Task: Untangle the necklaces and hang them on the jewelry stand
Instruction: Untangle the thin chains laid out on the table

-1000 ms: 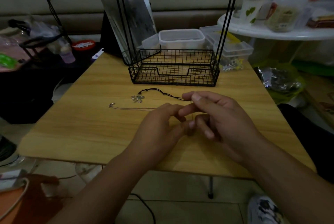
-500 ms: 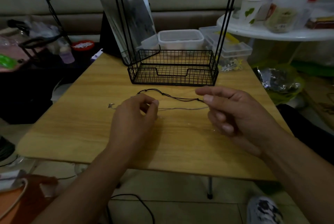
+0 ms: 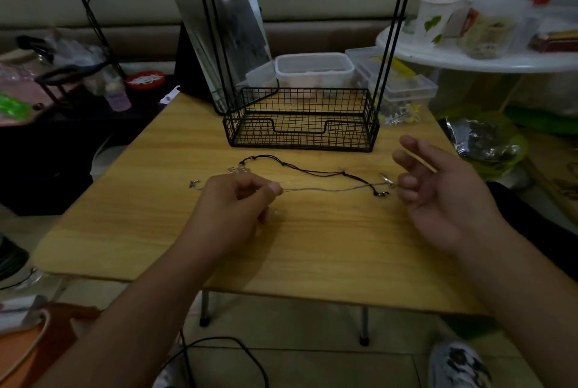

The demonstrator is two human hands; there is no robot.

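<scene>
Your right hand (image 3: 444, 197) has let go, fingers now spread | left hand (image 3: 233, 204) pinches silver chain (image 3: 328, 190) | black cord necklace (image 3: 312, 171) lies just beyond.

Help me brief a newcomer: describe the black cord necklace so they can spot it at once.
On the wooden table, look just in front of the black wire jewelry stand. The black cord necklace lies there between the left hand and right hand. It is dark, thicker and knotted, unlike the thin silver chain stretched beside it.
</scene>
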